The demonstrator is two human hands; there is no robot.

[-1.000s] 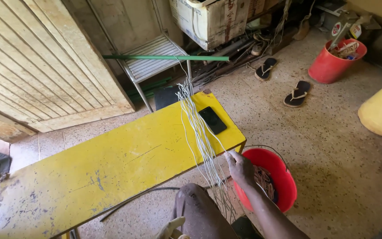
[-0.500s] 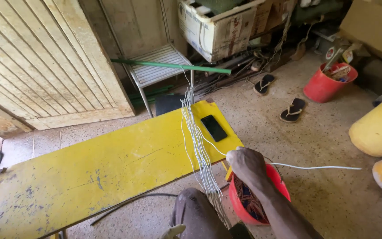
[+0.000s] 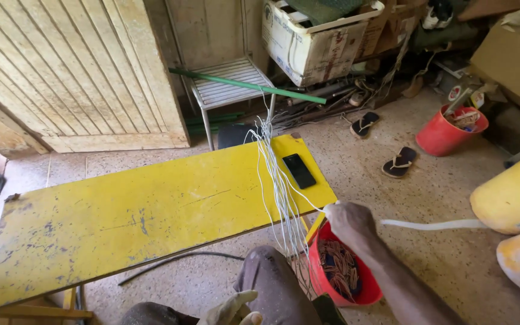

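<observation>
My right hand is closed on a single white strand that runs out to the right over the floor. The hand hovers just off the front right corner of the yellow bench, above a red bucket with brown fibres in it. A bundle of white strands lies across the bench and hangs over its front edge by my knee. A black phone lies on the bench next to the bundle. My left hand, in a pale glove, shows at the bottom edge, partly cut off.
A green pole rests on a metal stool behind the bench. Two sandals lie on the floor, with a second red bucket beyond. Yellow jerrycans stand at right. A wooden door leans at left, with boxes behind.
My right hand has left the hanging bundle, passed over the red bucket and drawn one white strand out to the right. The view has tilted slightly.
</observation>
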